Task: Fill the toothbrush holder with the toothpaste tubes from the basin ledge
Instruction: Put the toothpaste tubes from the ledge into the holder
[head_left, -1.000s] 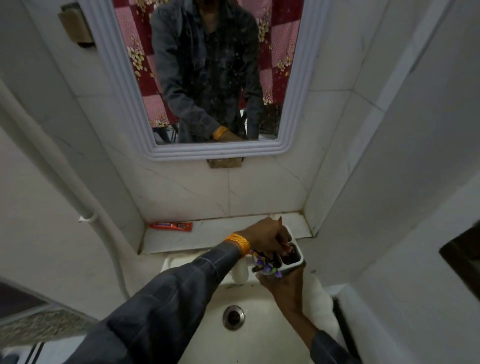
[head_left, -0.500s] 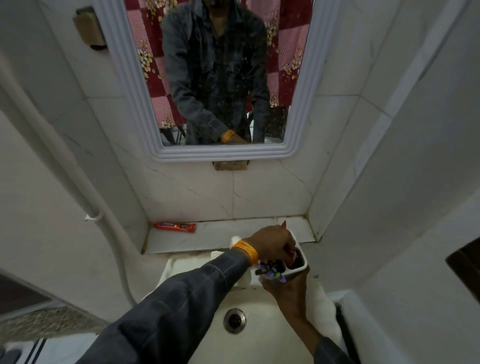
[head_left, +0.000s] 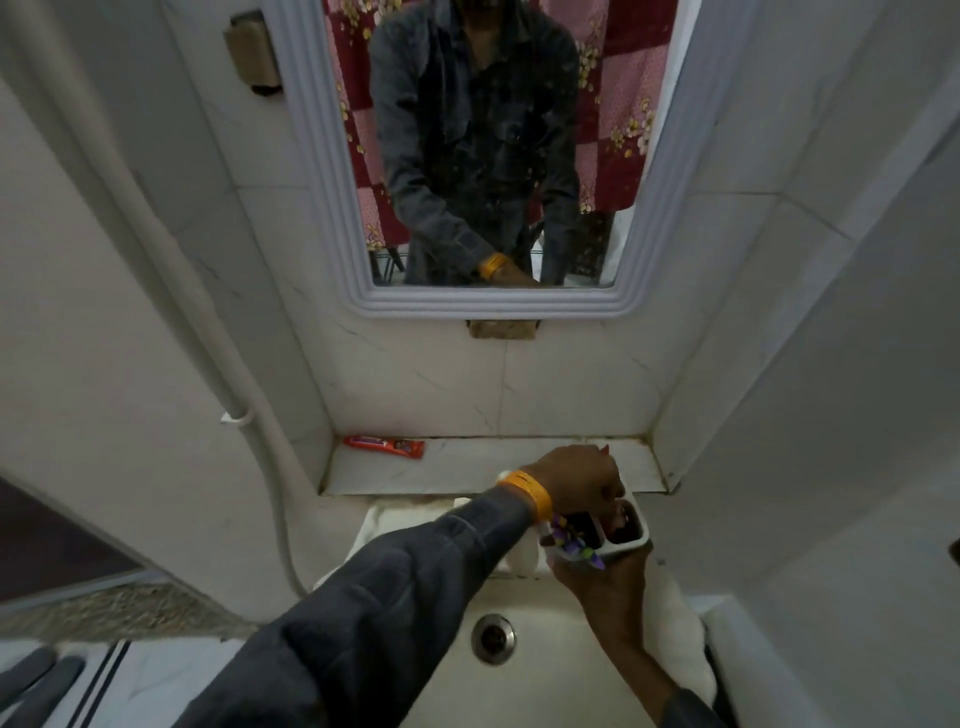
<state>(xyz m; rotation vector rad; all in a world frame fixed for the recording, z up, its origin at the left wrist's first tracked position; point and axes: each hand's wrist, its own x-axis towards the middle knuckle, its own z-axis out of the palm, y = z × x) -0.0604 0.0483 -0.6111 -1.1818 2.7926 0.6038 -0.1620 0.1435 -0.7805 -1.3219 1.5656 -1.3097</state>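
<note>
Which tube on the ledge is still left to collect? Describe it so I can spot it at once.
Start at the mirror and drop to the marble ledge behind the basin. At its far left end, against the back wall, lies a red toothpaste tube, flat on its side. It is the only item lying on the ledge; the hands and the white holder are over at the right.
</note>
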